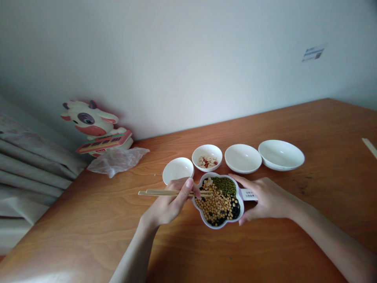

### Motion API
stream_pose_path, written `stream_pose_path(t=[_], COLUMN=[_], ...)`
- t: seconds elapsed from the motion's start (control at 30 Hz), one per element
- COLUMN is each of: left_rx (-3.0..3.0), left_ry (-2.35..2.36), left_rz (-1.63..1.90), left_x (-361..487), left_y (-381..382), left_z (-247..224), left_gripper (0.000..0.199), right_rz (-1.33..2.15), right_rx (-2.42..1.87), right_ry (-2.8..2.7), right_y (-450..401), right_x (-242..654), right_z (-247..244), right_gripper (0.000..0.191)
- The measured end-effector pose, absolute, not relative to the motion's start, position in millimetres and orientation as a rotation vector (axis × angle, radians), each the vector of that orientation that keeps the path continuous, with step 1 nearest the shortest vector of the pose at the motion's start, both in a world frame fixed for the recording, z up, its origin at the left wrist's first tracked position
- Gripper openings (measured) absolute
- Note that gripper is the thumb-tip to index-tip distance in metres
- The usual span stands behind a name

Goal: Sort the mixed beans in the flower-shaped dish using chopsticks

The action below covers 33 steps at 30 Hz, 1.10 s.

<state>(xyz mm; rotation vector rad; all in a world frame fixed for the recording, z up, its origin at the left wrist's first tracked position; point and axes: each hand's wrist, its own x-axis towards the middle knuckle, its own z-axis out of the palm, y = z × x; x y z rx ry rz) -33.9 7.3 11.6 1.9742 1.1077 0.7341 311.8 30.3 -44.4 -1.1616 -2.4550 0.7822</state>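
Note:
My left hand (pixel 176 198) is closed around a pair of wooden chopsticks (pixel 160 192), whose tips reach over the beans. Below them is a scalloped white bowl with a handle (pixel 202 214), holding yellow soybeans (pixel 216 200), green mung beans (pixel 225 185), black beans (pixel 236 211) and a few pale flat pieces. My right hand (pixel 262 196) grips this bowl at its handle side, thumb and fingers on either side of the labelled handle. Just behind stands a small white bowl (pixel 198 160) with pale and reddish pieces, perhaps peanuts.
Along the back of the wooden table (pixel 88 228) stand more white bowls: one at left (pixel 178 169), one right of centre (pixel 243 158) and a larger one (pixel 281 154). A cow toy keyboard (pixel 100 129) and a clear plastic bag (pixel 119 160) are at left. A pale stick (pixel 369 147) lies far right.

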Motion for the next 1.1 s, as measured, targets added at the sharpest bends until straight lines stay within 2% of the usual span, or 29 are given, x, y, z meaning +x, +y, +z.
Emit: stream_pose_path(t=[0.43, 0.83, 1.1], left_rx=[1.936, 2.208, 2.246], left_ry=[1.206, 1.044, 1.015], left_rz=[0.624, 0.694, 0.8], left_x=[-28, -31, -35], left_y=[5, 8, 9], left_z=[14, 7, 6], left_gripper=[0.072, 0.065, 0.067], right_rz=[0.797, 0.813, 0.804], right_rx=[-1.152, -1.141, -1.155], right_ry=[-2.449, -2.438, -2.447], right_y=[30, 30, 30], right_x=[312, 312, 312], right_z=[-45, -44, -42], right_gripper=[0.132, 0.129, 0.129])
